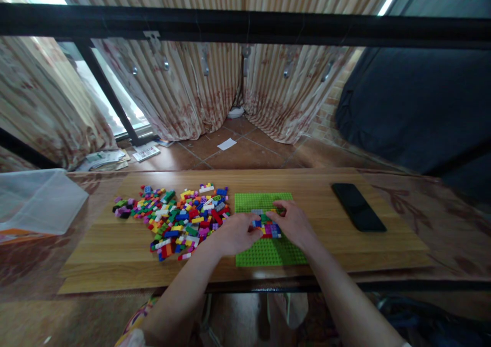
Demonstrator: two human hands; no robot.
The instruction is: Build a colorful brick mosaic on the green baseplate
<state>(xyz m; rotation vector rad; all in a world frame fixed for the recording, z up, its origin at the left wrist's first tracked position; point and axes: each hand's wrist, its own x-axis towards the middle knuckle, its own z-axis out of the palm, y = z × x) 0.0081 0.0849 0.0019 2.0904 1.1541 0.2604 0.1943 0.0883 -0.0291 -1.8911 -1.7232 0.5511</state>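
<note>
A patch of joined toy bricks (pixel 271 230) in purple, blue, red and other colours sits on a green studded baseplate (pixel 264 259). My left hand (pixel 238 232) is closed at the left edge of this patch, its thumb and index finger bent around the bricks there. From the right, my right hand (pixel 291 220) reaches over the back of the patch with thumb and index finger curled towards each other. Whatever lies between those fingertips is too small to make out. Both hands hide part of the patch.
A loose heap of multicoloured bricks (pixel 192 219) covers the left of the wooden tabletop (pixel 115 270). A black phone (pixel 358 207) lies to the right. Beyond the left end stands a translucent white container (pixel 38 201). A dark rail (pixel 245 27) crosses in front of the curtains.
</note>
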